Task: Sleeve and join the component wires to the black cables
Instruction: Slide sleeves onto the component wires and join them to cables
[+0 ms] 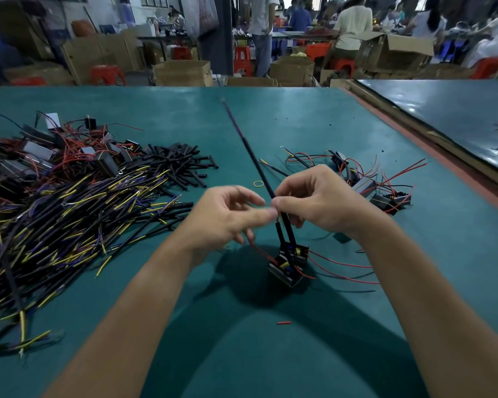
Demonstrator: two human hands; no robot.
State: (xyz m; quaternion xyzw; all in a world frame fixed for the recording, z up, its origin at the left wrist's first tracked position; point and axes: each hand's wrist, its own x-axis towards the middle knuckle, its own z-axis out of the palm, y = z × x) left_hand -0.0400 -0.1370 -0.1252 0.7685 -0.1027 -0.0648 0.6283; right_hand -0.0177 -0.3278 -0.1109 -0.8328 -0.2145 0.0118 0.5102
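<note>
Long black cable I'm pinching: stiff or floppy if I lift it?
Probably fairly stiff: the black cable extends nearly straight beyond the fingers. The small component on the thin wires below looks light and would likely dangle and swing.

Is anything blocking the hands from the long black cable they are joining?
Nothing visible does. The right hand pinches the long black cable above the small black component with red wires; the left hand, blurred, meets it there.

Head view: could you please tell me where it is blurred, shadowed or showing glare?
Head view: the left hand is motion-blurred at its fingers, the component below fairly sharp. Head view: a broad dark shadow lies on the green table around it. Head view: the dark table at right shows glare; the far room is soft.
</note>
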